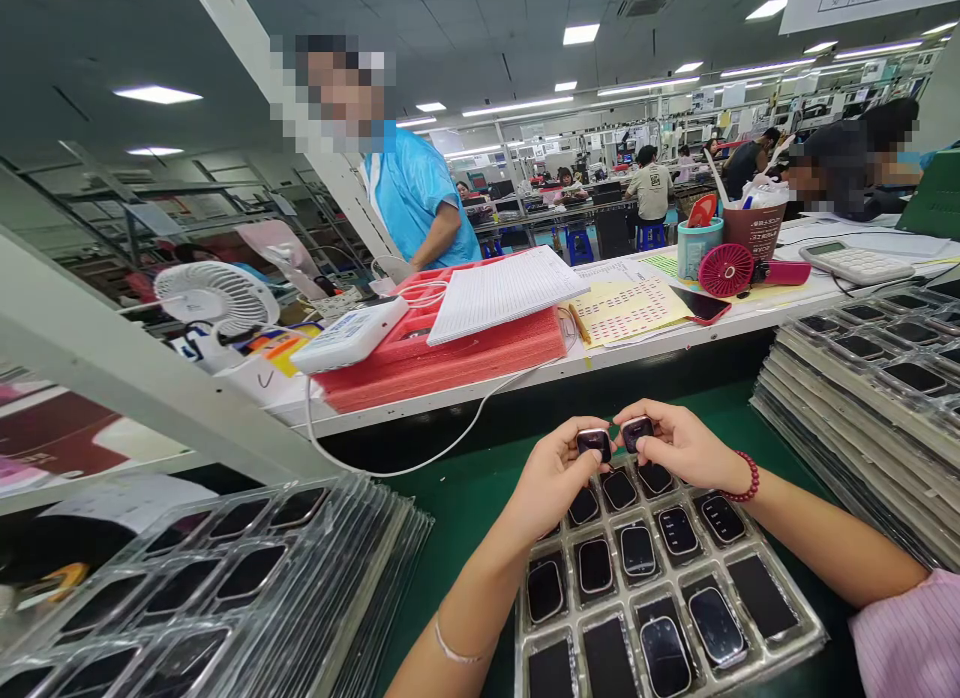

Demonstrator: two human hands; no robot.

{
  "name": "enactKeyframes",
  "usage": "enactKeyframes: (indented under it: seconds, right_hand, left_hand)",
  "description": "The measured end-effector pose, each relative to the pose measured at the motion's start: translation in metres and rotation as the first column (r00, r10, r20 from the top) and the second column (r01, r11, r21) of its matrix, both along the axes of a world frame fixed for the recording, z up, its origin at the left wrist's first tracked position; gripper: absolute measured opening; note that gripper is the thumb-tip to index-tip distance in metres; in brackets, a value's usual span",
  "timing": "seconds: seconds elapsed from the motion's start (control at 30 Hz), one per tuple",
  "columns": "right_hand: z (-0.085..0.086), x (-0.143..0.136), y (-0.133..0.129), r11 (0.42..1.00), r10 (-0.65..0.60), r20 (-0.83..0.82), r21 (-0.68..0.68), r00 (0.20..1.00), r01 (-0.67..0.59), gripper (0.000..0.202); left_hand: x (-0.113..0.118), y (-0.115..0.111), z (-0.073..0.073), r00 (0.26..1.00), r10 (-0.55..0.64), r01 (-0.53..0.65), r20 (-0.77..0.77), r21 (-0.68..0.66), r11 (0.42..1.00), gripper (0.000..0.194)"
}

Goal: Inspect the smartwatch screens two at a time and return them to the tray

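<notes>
My left hand grips a smartwatch body with a dark screen, the thumb pressed along its edge. Close beside it, my right hand pinches a second smartwatch body, also dark-faced. Both are held above the far end of a clear plastic tray. Watch bodies lie face up in many of its compartments, among them one with its screen lit. Several compartments in the nearer rows show only a dark bottom. My hands partly cover the far row.
Tall stacks of similar trays stand at left and right on the green mat. Behind, a white shelf holds red foam, papers, a phone and a small fan. A person in blue stands beyond; a white cable hangs down.
</notes>
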State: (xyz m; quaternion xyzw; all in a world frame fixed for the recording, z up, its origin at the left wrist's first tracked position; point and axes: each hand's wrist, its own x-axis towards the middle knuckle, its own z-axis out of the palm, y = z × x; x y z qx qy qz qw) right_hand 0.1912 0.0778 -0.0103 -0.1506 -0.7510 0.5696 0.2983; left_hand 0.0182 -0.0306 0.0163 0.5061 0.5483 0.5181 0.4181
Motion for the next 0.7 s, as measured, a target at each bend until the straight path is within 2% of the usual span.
enactKeyframes:
  seconds: [0.5,0.7]
  right_hand:
    - [0.002,0.0,-0.001,1.0,0.003,-0.018,0.0,1.0,-0.003,0.031]
    - [-0.005,0.0,0.01,0.999,0.041,-0.081,-0.016,0.996,-0.042,0.05]
  left_hand:
    - [0.0,0.0,0.0,1.0,0.001,-0.001,-0.011,0.007,1.0,0.03]
    - [-0.007,0.007,-0.009,1.0,0.01,-0.011,0.028,0.043,0.999,0.045]
